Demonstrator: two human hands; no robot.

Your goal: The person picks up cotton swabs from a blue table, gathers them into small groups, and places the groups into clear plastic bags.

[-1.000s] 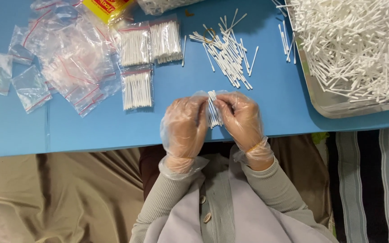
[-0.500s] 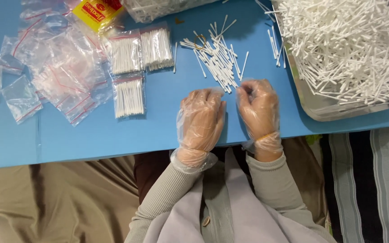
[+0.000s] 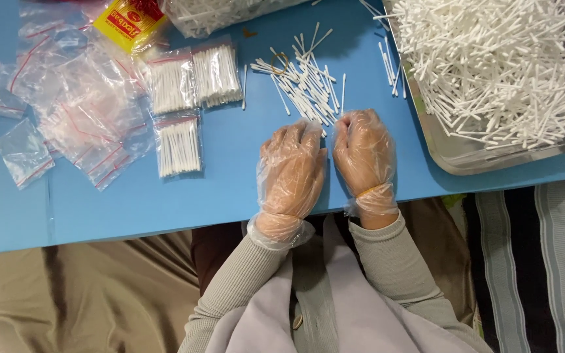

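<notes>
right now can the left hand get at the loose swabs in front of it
Probably yes. The left hand lies flat on the blue table, its fingertips right at the near edge of the loose swabs, with nothing between them. The right hand lies beside it, not across the way.

1. We see a small hand-packing station, likely home piecework: a blue worktop point(image 3: 230, 170) set over a lap, fabric below.
2. We note a metal tray point(image 3: 465, 157) heaped with loose cotton swabs point(image 3: 498, 65).
3. We count three filled bags point(image 3: 178, 147) beside a pile of empty zip bags point(image 3: 80, 111).
4. We see thin disposable gloves on both hands.
</notes>
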